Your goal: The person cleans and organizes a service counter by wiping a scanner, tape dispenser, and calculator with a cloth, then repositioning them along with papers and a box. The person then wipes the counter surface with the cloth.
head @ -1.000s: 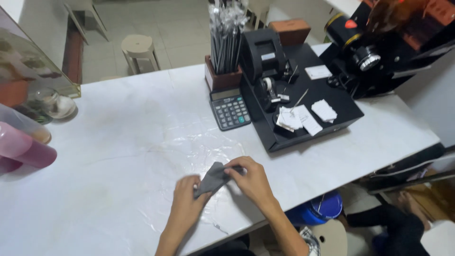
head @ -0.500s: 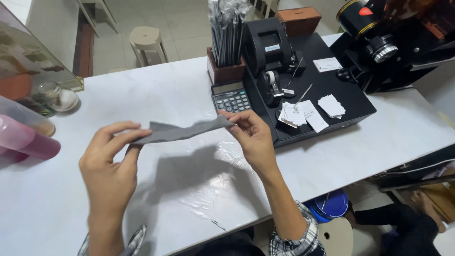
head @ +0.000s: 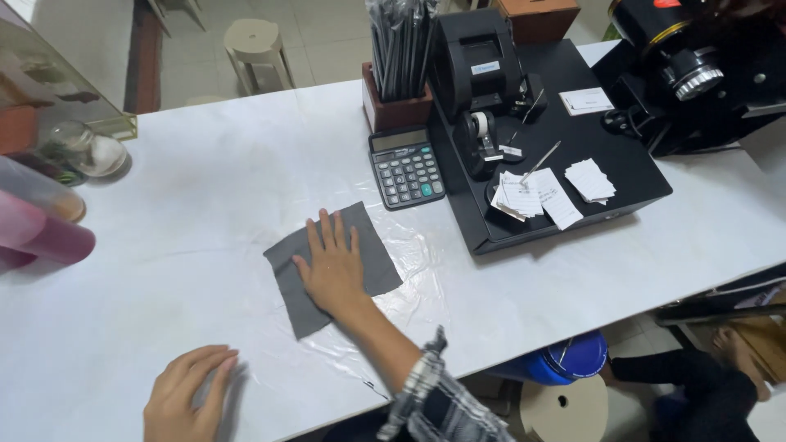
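Nearest the wearer, the left hand (head: 187, 394) lies palm down at the near edge of the white counter (head: 164, 245), fingers spread and holding nothing, well apart from the work. Beyond it, the right hand (head: 332, 263) is pressed flat and open on a grey cloth (head: 372, 254), fingers pointing away, gripping nothing. The cloth is spread out at mid-counter, partly over a wrinkled sheet of clear plastic film (head: 409, 286). Judged thin, soft and light, the cloth would fold or bunch under any push and may slide on the slick film; a pinch at a free corner or along an uncovered edge looks the best hold. Open surface lies to the left and toward the near edge. To the right and beyond, room is tighter: a calculator (head: 405, 168) sits near the cloth's far corner, just beside a black tray (head: 606, 164) carrying paper slips (head: 532, 195), a tape dispenser (head: 479, 139) and a small printer (head: 475, 57). A box of dark straws (head: 399, 57) stands behind the calculator; glass jars (head: 78, 151) occupy the far left
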